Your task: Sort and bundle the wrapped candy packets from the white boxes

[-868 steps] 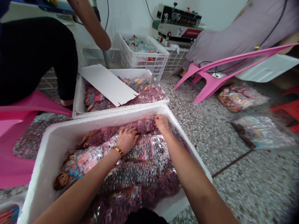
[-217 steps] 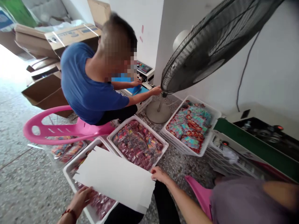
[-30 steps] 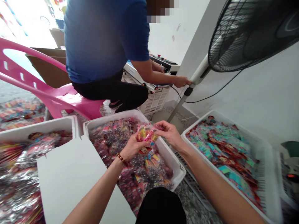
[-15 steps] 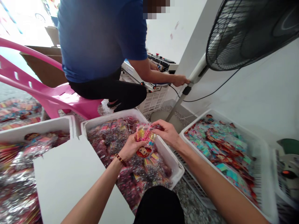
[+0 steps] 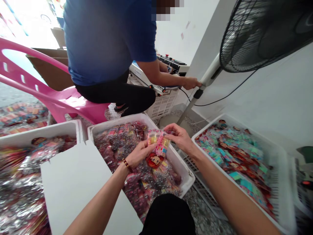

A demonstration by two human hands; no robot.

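Between my two hands are small printed plastic packets (image 5: 160,148), pink and yellow, with a red-haired cartoon head at the bottom. My left hand (image 5: 140,155) pinches their left side, thumb across the front. At the upper right, the fingers of my right hand (image 5: 179,137) are closed on a packet's edge. How many packets I hold cannot be made out. They are over a white crate (image 5: 188,179) filled with similar shiny packets (image 5: 114,143).
A white board (image 5: 80,186) lies at left beside another packet-filled crate (image 5: 79,130). Right stands a crate (image 5: 285,182) of turquoise packets. Ahead, a person in a blue shirt (image 5: 110,42) on a pink chair (image 5: 58,101) grips the pole of a standing fan (image 5: 205,78), near a machine (image 5: 171,65).
The packets in my hands have turned to face me more fully, their printed fronts showing flatter. The whole view has shifted slightly; the other person's hand stays on the fan pole.
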